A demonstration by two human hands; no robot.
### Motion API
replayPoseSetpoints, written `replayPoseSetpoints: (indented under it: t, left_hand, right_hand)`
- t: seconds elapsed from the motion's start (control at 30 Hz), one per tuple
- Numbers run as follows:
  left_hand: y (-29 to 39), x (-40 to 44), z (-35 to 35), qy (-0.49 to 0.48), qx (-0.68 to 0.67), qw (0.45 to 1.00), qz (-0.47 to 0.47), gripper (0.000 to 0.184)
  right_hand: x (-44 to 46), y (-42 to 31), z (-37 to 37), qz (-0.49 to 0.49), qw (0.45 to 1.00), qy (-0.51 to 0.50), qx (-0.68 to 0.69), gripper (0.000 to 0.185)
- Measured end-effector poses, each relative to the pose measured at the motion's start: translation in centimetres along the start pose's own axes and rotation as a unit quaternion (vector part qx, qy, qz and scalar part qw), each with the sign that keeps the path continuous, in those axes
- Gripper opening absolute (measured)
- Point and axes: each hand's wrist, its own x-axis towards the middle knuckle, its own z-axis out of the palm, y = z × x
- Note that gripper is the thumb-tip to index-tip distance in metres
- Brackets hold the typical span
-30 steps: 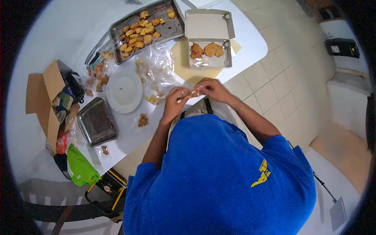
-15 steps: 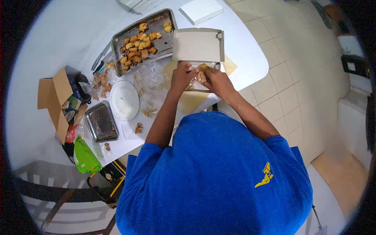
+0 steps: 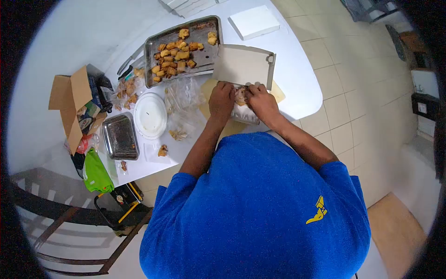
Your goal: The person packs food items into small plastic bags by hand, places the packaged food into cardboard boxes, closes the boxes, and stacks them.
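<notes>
An open cardboard box [image 3: 243,65] stands near the table's front edge, its lid raised toward the back. Over its left side is my left hand [image 3: 222,100], fingers bent at the rim of a clear plastic bag [image 3: 245,111] inside the box. My right hand [image 3: 261,100] is at the bag's other side, fingers curled on it. Brown food pieces [image 3: 240,96] show between the hands. The fingertips are partly hidden, but both hands touch the bag.
A metal tray [image 3: 204,58] of baked pieces lies behind, beside a closed white box [image 3: 254,23]. Leftward are crumpled plastic bags [image 3: 183,95], a white plate [image 3: 150,116], a smaller metal pan [image 3: 121,137], a knife [image 3: 130,59] and a cardboard carton [image 3: 69,109].
Both hands have moved from the table's front edge into the open box with the bagged food. The camera view has shifted, bringing the closed white box into full view.
</notes>
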Motion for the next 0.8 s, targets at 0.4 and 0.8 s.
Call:
replayPoseSetpoints:
  t: [0.4,0.8]
  left_hand:
    - [-1.9,3.8,-3.2,0.278,-0.071,0.958,0.031,0.049]
    - [-8.7,3.5,-3.5,-0.073,-0.253,0.945,0.194,0.036]
  right_hand:
    - [0.7,6.9,-0.9,0.360,0.859,0.155,0.329,0.085]
    - [-4.3,4.1,-0.7,0.071,0.950,0.101,0.286,0.060]
